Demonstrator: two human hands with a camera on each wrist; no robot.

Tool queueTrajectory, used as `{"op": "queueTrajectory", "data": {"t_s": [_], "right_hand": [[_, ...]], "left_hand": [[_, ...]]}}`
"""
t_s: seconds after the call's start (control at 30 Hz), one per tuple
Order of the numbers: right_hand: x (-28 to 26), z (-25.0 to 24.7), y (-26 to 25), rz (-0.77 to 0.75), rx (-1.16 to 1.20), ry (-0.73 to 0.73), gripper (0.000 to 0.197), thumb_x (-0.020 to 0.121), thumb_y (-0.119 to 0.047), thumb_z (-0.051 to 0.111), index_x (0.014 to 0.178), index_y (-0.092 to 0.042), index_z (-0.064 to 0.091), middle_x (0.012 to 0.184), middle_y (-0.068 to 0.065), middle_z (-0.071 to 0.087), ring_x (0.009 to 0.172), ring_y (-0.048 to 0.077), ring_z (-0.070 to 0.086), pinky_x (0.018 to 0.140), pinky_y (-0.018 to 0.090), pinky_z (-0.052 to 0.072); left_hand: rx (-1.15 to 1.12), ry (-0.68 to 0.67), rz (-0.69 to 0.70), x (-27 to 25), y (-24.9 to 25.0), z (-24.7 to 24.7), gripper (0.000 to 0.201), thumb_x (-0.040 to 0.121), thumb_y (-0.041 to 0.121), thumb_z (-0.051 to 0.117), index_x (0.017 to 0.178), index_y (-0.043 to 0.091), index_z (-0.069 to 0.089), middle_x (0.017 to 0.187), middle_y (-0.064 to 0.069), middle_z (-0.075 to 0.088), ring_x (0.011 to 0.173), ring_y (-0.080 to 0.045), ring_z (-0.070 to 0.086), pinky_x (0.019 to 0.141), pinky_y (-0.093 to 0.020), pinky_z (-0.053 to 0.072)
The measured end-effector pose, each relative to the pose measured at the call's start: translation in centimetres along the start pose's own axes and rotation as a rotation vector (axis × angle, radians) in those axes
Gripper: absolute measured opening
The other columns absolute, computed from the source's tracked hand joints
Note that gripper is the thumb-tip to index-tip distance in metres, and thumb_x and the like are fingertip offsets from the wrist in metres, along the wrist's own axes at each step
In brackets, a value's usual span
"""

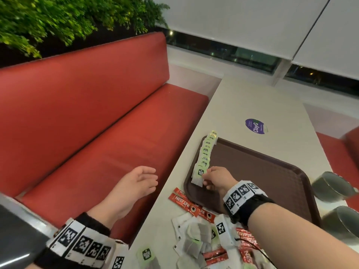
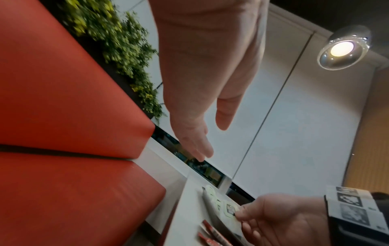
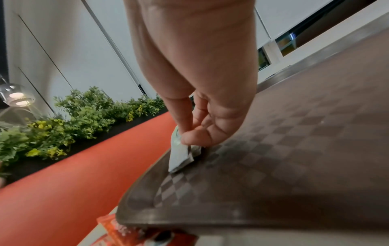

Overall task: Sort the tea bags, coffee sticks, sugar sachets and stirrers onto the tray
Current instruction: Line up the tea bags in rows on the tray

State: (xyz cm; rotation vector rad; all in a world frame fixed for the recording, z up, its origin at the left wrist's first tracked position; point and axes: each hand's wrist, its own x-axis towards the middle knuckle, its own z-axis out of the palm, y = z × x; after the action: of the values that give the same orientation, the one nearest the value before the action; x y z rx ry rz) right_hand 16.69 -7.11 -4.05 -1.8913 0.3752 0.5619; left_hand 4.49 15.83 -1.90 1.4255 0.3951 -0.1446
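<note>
**Right hand sets tea bag on tray**

Right hand (image 1: 217, 179) pinches a flat paper tea bag (image 1: 198, 176) at the near end of the overlapping row on the brown checker-textured tray (image 1: 272, 171). Left hand (image 1: 136, 183) hangs loose, fingers apart, over the red bench (image 1: 97, 133). Coffee sticks (image 1: 182, 202) lie on the tabletop (image 1: 252, 98).

"nescafe classic" on red coffee stick (image 1: 182, 203); "clayg" on purple round sticker (image 1: 255, 126) on table.
</note>
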Motion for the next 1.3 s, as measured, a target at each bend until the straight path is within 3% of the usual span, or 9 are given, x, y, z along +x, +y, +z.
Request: {"op": "queueTrajectory", "data": {"t_s": [0.17,0.27,0.4,0.53,0.67,0.83,1.03,1.2,1.3], "right_hand": [[0.7,0.9,-0.4,0.003,-0.084,0.007,0.016,0.088,0.007,0.055,0.082,-0.007,0.051,0.071,0.010,0.056,0.059,0.019,0.058,0.057,0.028,0.054],[0.5,1.2,-0.6,0.002,-0.138,0.018,0.012,0.089,0.006,0.055,0.084,-0.004,0.050,0.074,0.013,0.058,0.063,0.021,0.060,0.069,0.035,0.057],[-1.1,0.6,-0.8,-0.050,-0.194,0.109,0.013,0.088,-0.001,0.059,0.098,-0.006,0.052,0.085,0.016,0.062,0.062,0.020,0.058,0.054,0.029,0.052],[-5.0,-0.1,-0.2,-0.251,-0.186,0.022,0.005,0.088,-0.010,0.063,0.092,-0.011,0.059,0.078,0.007,0.061,0.060,0.015,0.055,0.052,0.025,0.044],[-10.2,-0.4,1.1,-0.465,-0.444,-0.099,0.004,0.087,-0.016,0.066,0.091,-0.016,0.064,0.078,-0.004,0.065,0.066,0.008,0.058,0.060,0.016,0.044],[-14.0,-1.2,4.2,-0.566,-0.630,-0.154,0.006,0.087,-0.019,0.067,0.085,-0.023,0.064,0.075,-0.012,0.061,0.062,-0.007,0.051,0.059,0.006,0.039],[-15.5,-3.0,7.5,-0.539,-0.717,-0.062,0.010,0.088,-0.024,0.064,0.083,-0.029,0.058,0.079,-0.012,0.060,0.072,0.009,0.057,0.062,0.015,0.042],[-16.0,-4.1,9.1,-0.491,-0.725,0.012,0.005,0.090,-0.024,0.062,0.093,-0.027,0.058,0.084,-0.015,0.058,0.078,0.003,0.056,0.062,0.012,0.042],[-16.1,-4.2,9.7,-0.479,-0.705,0.043,0.009,0.090,-0.025,0.062,0.094,-0.030,0.057,0.087,-0.015,0.059,0.081,0.001,0.056,0.062,0.011,0.040]], "left_hand": [[0.050,0.095,-0.005,-3.3,-1.9,-2.4,0.021,0.089,-0.002,0.059,0.105,0.012,0.060,0.111,-0.014,0.063,0.105,-0.024,0.062,0.085,-0.027,0.054],[0.233,0.086,-0.005,-4.9,-3.3,-3.0,0.020,0.088,0.001,0.062,0.102,0.015,0.062,0.106,-0.009,0.065,0.091,-0.017,0.063,0.078,-0.025,0.054],[0.623,0.004,0.024,-6.3,-4.5,-2.7,0.020,0.084,0.014,0.069,0.096,0.027,0.062,0.098,0.006,0.067,0.077,-0.003,0.059,0.069,-0.008,0.046],[0.874,-0.056,0.066,-7.4,-5.6,-2.1,0.022,0.083,0.026,0.069,0.100,0.034,0.058,0.101,0.014,0.060,0.078,0.002,0.053,0.065,-0.002,0.038],[1.081,-0.115,0.074,-8.4,-6.7,-1.3,0.048,0.083,0.039,0.066,0.127,0.025,0.053,0.119,0.009,0.055,0.097,-0.004,0.048,0.077,-0.011,0.036],[1.273,-0.125,0.065,-8.8,-8.3,0.0,0.052,0.085,0.034,0.062,0.133,0.023,0.046,0.126,0.004,0.049,0.118,-0.017,0.044,0.094,-0.029,0.040],[1.229,-0.089,0.055,-8.0,-9.0,0.6,0.038,0.081,0.026,0.068,0.117,0.024,0.053,0.110,0.004,0.050,0.100,-0.016,0.049,0.079,-0.025,0.040],[1.269,-0.104,0.112,-7.7,-8.7,0.7,0.033,0.079,0.025,0.069,0.076,0.031,0.037,0.086,0.011,0.041,0.086,-0.014,0.041,0.065,-0.025,0.031],[1.244,-0.111,0.156,-7.8,-8.8,0.9,0.031,0.079,0.014,0.060,0.071,0.029,0.034,0.073,0.009,0.047,0.072,-0.013,0.040,0.054,-0.025,0.028]]}}
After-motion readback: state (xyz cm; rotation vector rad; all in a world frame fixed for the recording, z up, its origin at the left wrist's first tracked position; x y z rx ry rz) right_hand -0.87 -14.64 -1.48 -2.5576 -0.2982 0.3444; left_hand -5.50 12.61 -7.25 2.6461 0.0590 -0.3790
